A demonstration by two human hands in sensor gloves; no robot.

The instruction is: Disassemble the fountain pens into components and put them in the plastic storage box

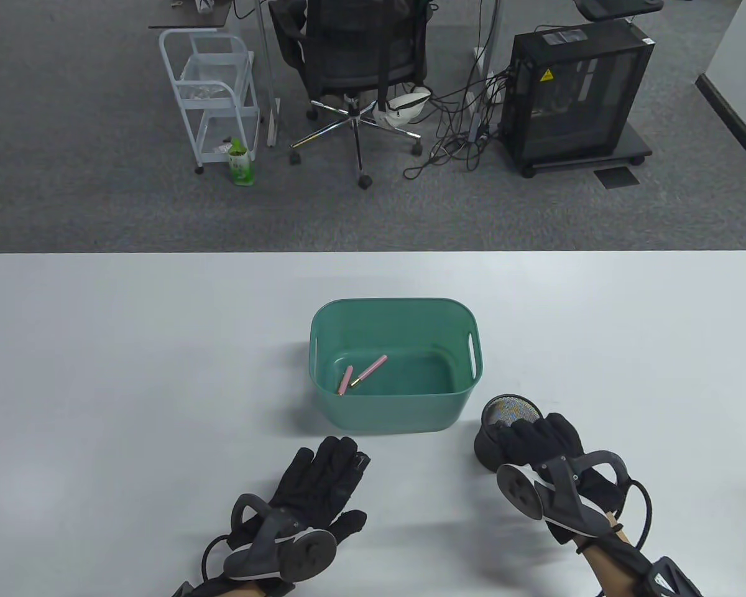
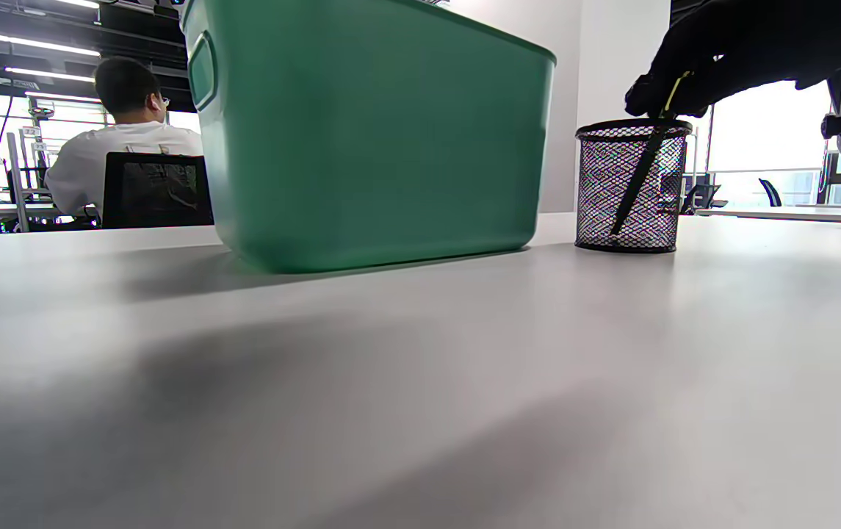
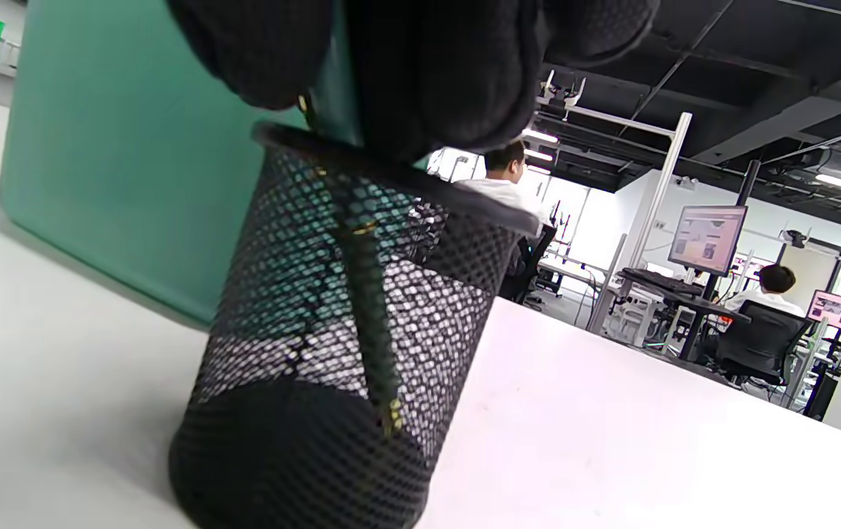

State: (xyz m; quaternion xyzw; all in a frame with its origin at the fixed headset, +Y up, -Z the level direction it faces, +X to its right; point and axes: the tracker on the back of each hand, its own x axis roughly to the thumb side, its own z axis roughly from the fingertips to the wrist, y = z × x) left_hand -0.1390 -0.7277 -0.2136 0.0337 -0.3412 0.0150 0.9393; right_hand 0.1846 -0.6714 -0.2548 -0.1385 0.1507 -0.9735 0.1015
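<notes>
White tabletop (image 1: 130,348) held a green plastic storage box (image 1: 393,410) with two pink pen parts (image 1: 362,374) inside. Left hand (image 1: 316,491) lay flat, released; right hand (image 1: 544,444) pinched a dark green fountain pen (image 3: 369,308) leaning in the black mesh cup (image 2: 630,187) — a slanted pull could tip the light cup.

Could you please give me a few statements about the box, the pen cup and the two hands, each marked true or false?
1. Two pink pen parts lie inside the green box. True.
2. The mesh cup stands inside the box. False: it stands on the table, outside the box, near its right front corner.
3. The right hand pinches the top of a dark pen that leans in the cup. True.
4. The left hand grips the box's rim. False: it lies flat on the table in front of the box, holding nothing.
5. The box is tipped on its side. False: it stands upright.
</notes>
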